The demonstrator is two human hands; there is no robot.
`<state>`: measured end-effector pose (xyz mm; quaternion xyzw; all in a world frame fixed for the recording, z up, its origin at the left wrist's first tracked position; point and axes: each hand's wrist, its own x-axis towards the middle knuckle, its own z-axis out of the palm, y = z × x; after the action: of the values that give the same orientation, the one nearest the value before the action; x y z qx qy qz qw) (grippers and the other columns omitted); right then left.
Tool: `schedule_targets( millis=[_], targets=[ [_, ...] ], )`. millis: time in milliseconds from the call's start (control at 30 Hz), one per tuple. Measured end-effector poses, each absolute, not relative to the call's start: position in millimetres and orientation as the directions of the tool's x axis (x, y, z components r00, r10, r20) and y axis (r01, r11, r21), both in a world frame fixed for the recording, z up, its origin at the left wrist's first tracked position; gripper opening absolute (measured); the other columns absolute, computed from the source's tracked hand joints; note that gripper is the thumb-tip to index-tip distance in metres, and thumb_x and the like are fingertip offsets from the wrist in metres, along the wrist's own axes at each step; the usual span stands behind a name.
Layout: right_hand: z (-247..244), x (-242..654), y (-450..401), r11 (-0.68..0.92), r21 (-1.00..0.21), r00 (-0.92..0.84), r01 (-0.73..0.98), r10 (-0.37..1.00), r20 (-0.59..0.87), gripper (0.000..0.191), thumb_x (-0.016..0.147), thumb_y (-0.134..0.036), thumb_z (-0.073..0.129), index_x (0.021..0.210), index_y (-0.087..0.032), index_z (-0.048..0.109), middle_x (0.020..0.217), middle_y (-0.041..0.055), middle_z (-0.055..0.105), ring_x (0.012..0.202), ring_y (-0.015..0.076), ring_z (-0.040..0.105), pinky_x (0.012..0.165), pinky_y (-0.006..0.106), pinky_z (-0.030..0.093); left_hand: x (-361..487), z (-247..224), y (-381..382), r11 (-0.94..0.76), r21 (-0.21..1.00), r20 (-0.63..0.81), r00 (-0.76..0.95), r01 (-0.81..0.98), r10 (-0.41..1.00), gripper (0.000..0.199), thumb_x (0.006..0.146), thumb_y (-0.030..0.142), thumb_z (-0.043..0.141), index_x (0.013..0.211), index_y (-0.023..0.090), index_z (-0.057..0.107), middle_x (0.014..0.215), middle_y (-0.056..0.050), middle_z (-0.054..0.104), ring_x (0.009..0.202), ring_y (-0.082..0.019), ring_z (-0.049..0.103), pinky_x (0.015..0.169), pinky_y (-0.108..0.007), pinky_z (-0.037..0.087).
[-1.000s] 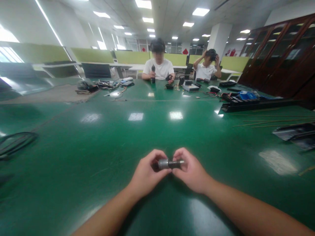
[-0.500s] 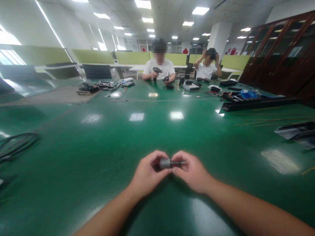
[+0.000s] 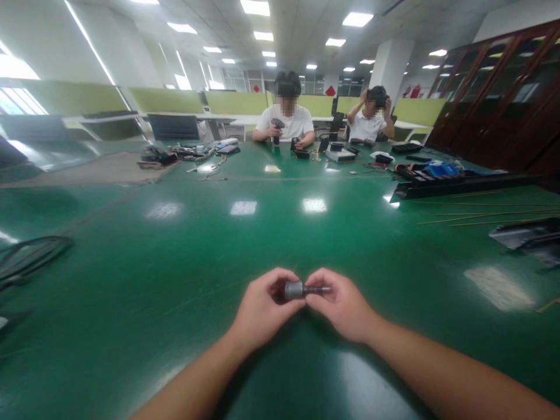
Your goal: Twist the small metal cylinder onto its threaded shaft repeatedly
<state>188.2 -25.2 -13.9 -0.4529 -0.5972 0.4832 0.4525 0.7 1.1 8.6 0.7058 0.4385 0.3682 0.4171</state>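
Because the grey metal cylinder (image 3: pixel 294 290) and its thin, dark shaft (image 3: pixel 318 289) look smooth, a loosened pinch could, I judge, let the piece slip. As the head view shows, it lies level between the person's hands, over the green tabletop (image 3: pixel 227 245). The left hand (image 3: pixel 258 306) is closed around the cylinder, thumb below and fingers above; the right hand (image 3: pixel 343 306) has thumb and fingers together on the shaft (how hard either squeezes, I cannot tell). If the hands pulled unevenly, the shaft might tilt or bind. Dropped, the round body could roll across that glossy surface, perhaps towards the coiled black cable (image 3: pixel 65 240) at the left.
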Motion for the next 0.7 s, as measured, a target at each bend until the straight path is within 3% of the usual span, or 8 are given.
schedule_targets(
  millis=[700],
  targets=[
    [-10.1, 189.4, -25.2, 0.122, -0.985, -0.172, 0.123, 0.98, 0.1, 0.007, 0.083, -0.021, 0.065, 0.088, -0.018, 0.063, 0.082, 0.0003, 0.066, 0.077, 0.016, 0.062, 0.073, 0.028, 0.049, -0.1, 8.5, -0.2, -0.231, 0.939, 0.146, 0.309, 0.257, 0.94, 0.028, 0.068, 0.027, 0.081, 0.09, 0.016, 0.067, 0.088, -0.005, 0.071, 0.081, -0.02, 0.067, 0.074, -0.029, 0.052]
  ],
)
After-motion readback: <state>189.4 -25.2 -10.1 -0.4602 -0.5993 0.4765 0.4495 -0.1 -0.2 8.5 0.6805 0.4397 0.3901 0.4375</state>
